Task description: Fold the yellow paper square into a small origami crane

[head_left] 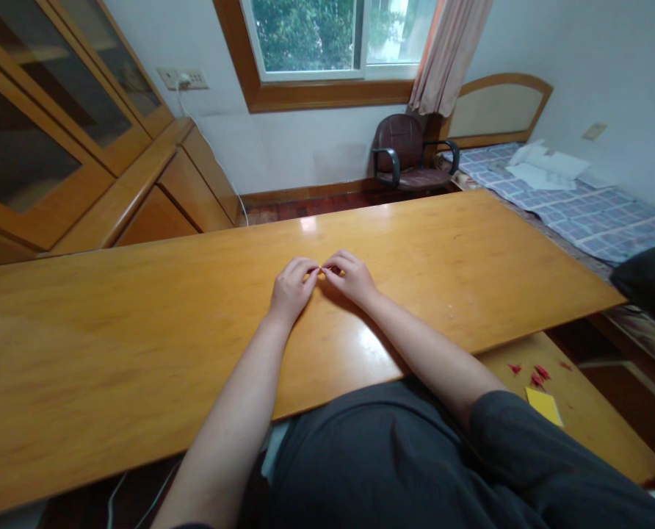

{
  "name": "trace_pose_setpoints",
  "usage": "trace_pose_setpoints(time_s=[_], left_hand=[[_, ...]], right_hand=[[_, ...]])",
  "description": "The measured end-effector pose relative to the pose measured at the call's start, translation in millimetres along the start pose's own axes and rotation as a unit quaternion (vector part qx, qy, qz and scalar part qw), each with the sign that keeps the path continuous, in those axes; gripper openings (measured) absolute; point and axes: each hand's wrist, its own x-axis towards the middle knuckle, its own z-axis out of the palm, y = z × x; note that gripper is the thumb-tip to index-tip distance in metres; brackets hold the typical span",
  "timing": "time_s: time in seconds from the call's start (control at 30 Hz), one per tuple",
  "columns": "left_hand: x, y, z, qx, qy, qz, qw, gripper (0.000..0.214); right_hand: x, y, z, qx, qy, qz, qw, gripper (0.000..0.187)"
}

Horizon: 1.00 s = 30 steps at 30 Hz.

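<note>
Both my hands rest near the middle of a long wooden table. My left hand and my right hand meet fingertip to fingertip, fingers curled into pinches. Between the fingertips shows a tiny piece of paper, yellow with a red bit, too small to make out further. Both hands pinch it against the table top.
A lower wooden surface at the right carries a yellow paper square and several small red folded pieces. A dark armchair stands under the window, a bed at the right, wooden cabinets at the left.
</note>
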Motion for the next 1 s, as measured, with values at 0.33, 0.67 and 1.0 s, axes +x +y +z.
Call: trace_pose_setpoints(time_s=[0.33, 0.67, 1.0], left_hand=[[-1.1, -1.8, 0.2, 0.007, -0.017, 0.000, 1.000, 0.011], [-0.3, -0.6, -0.1, -0.003, -0.007, 0.000, 1.000, 0.010], [-0.9, 1.1, 1.2, -0.045, -0.022, -0.017, 0.999, 0.013]], right_hand=[[-1.5, 1.3, 0.3, -0.004, -0.012, 0.000, 1.000, 0.013], [-1.1, 0.9, 0.8, -0.004, -0.010, -0.002, 1.000, 0.012], [-0.5, 2.3, -0.1, -0.003, -0.002, 0.014, 1.000, 0.009]])
